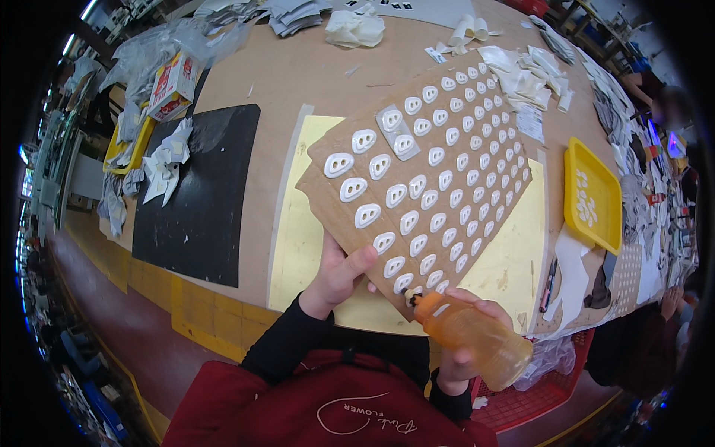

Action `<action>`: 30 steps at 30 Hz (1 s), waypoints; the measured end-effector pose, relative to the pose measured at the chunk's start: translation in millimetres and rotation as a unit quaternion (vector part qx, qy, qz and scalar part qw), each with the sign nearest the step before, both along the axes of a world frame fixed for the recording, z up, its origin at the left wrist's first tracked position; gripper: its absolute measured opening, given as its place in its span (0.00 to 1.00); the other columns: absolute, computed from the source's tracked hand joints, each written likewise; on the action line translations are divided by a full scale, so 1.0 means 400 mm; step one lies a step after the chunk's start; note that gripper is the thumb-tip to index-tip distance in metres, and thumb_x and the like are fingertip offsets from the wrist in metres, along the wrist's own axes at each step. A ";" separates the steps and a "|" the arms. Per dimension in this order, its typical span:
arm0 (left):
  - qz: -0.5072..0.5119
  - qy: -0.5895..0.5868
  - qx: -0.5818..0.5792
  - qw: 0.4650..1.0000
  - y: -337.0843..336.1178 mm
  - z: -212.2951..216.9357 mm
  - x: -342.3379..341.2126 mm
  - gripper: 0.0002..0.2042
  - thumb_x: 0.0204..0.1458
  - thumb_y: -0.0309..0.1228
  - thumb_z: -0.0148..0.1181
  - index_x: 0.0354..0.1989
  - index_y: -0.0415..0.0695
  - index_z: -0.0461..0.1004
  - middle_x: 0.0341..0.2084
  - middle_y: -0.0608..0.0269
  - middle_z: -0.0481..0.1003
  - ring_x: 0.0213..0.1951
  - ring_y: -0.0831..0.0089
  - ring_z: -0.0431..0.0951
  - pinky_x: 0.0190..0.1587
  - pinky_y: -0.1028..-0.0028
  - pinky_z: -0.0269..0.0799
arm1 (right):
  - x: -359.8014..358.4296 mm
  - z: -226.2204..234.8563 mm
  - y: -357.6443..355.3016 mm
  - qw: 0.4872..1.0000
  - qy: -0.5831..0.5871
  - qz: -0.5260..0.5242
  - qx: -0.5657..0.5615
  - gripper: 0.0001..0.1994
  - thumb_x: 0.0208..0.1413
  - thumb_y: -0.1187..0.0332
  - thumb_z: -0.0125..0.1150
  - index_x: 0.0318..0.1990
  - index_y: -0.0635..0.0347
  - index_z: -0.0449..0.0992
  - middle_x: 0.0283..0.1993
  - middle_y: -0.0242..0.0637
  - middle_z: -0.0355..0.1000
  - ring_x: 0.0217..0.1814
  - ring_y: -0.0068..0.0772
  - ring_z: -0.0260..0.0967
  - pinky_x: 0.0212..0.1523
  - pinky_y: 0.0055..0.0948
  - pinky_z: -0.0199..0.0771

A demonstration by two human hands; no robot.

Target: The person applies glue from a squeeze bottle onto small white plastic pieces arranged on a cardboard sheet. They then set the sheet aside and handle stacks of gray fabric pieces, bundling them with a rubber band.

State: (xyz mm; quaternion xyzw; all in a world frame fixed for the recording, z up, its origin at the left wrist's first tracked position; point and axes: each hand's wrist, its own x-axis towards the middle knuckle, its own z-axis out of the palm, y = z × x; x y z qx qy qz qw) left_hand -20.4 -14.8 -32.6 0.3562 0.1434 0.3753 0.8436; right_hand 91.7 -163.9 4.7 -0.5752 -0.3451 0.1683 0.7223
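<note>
My left hand point(339, 272) grips the near left edge of a brown cardboard sheet point(406, 242), thumb on top and fingers underneath. The sheet is held tilted above the table. Rows of white rounded-triangular pieces point(445, 180), each with two holes, cover it. A clear rectangular patch point(392, 120) surrounds two of them near the left edge. My right hand point(477, 320) is wrapped round an orange translucent squeeze bottle point(480, 339) with pale liquid inside. Its dark nozzle point(411, 298) points at the pieces in the sheet's near corner; whether it touches one, I cannot tell.
Beneath the sheet lies yellow paper point(294, 246). A black board point(201, 201) with white scraps is on the left. To the right are a yellow tray point(570, 216) of small white pieces, a pen point(549, 287) and, below the table edge, a red basket point(532, 406). Fabric scraps point(356, 28) lie farther back.
</note>
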 end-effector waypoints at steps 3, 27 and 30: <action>0.004 -0.003 0.000 1.000 -0.001 -0.004 0.000 0.32 0.53 0.30 0.57 0.61 0.46 0.44 0.44 0.53 0.66 0.31 0.71 0.75 0.17 0.78 0.69 | -0.011 -0.010 -0.008 1.000 0.005 0.010 0.015 0.38 0.48 0.38 0.57 0.51 0.66 0.59 0.41 0.56 0.69 0.40 0.47 0.73 0.35 0.37 0.79; -0.028 0.101 0.129 0.986 -0.138 0.080 -0.052 0.36 0.51 0.16 0.53 0.62 0.46 0.36 0.55 0.51 0.58 0.50 0.66 0.71 0.43 0.70 0.77 | 0.039 -0.007 -0.070 0.985 0.142 -0.040 0.090 0.35 0.50 0.41 0.57 0.50 0.65 0.60 0.40 0.58 0.72 0.43 0.48 0.73 0.44 0.36 0.75; -0.019 0.094 0.138 0.986 -0.143 0.077 -0.050 0.35 0.51 0.16 0.54 0.62 0.45 0.38 0.55 0.51 0.59 0.50 0.66 0.71 0.44 0.70 0.76 | 0.043 -0.013 -0.071 0.985 0.141 -0.054 0.088 0.35 0.51 0.40 0.56 0.50 0.65 0.60 0.41 0.55 0.71 0.42 0.48 0.73 0.43 0.36 0.75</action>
